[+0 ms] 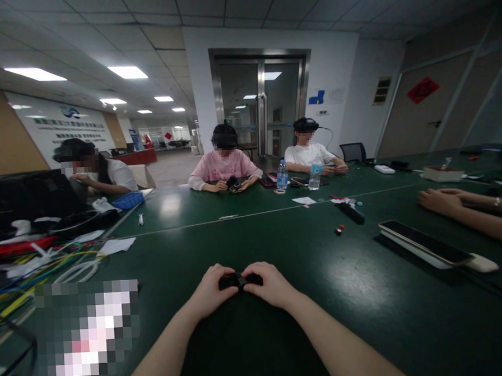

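A small black object [240, 280] lies between my two hands, low in the middle of the view over the green table [186, 242]. My left hand [212, 291] grips its left end between thumb and fingers. The right end is pinched in the same way by my right hand [270, 285]. The thumbs nearly meet at its centre. Both ends are partly hidden by the fingers, and what exactly the object is cannot be made out.
A phone on a white box [422, 246] and another person's hands [441, 200] are at the right. Cables [65, 270] clutter the left. Bottles [282, 176] stand farther back, near people seated across the table.
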Demonstrator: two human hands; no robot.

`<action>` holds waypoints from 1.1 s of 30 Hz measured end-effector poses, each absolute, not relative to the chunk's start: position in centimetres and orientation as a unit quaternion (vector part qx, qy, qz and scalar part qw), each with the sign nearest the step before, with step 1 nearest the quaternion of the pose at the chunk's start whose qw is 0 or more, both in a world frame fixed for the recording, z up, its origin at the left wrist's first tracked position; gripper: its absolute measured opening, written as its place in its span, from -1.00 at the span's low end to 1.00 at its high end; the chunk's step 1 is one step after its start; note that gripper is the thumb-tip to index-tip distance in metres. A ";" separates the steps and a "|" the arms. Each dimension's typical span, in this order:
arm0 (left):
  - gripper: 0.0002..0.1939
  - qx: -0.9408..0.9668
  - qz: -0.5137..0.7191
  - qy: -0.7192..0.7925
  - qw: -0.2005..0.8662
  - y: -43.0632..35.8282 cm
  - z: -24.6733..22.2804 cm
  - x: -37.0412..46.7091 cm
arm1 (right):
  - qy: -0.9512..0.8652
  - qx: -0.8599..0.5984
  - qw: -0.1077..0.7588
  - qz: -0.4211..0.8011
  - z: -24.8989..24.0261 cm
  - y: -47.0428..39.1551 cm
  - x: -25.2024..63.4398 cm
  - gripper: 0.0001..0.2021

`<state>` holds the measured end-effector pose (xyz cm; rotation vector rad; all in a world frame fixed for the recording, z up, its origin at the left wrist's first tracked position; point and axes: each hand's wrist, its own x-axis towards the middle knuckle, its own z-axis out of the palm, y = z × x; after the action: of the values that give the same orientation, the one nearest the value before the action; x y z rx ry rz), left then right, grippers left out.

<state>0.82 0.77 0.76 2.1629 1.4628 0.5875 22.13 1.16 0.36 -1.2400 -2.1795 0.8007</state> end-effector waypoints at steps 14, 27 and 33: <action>-0.57 0.794 0.233 0.512 0.230 0.7 0.2 0.7 | -0.816 -0.440 0.248 0.281 0.0 1.4 21.9 -0.77; -0.53 0.802 0.232 0.502 0.227 0.9 0.0 0.5 | -0.819 -0.421 0.276 0.275 -0.4 1.6 22.0 -0.78; -0.57 0.808 0.218 0.499 0.224 1.1 0.0 0.4 | -0.813 -0.428 0.269 0.290 -0.4 1.6 22.0 -0.76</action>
<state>0.42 1.06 0.04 2.2303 1.3772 0.6004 22.02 1.63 -0.40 -1.1527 -2.1913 0.7808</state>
